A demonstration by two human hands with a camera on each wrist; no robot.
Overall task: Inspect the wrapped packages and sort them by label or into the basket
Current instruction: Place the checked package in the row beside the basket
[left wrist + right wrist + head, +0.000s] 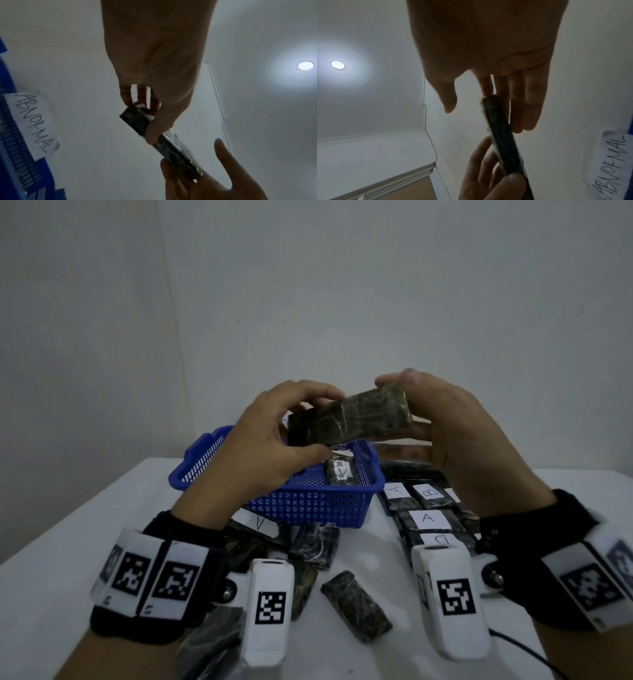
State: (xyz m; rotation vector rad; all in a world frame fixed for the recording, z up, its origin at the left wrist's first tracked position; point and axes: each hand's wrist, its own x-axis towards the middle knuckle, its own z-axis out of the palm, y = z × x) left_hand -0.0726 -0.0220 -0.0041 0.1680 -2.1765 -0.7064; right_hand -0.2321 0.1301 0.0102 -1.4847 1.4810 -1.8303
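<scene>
I hold a flat package (352, 416) in dark mottled wrap level above the blue basket (301, 505). My left hand (294, 426) pinches its left end between thumb and fingers, as the left wrist view shows on the package (137, 117). My right hand (421, 412) is at the right end. In the right wrist view its straight fingers (518, 108) lie along the package (500, 129) and the thumb stands apart. No label shows on the held package. One labelled package (340, 472) lies inside the basket.
A paper label (32, 124) on the basket reads ABNORMAL. Packages labelled A (397, 491), B (430, 491) and A (428, 517) lie right of the basket. Loose packages (356, 606) and one labelled A (257, 522) lie in front on the white table (68, 542).
</scene>
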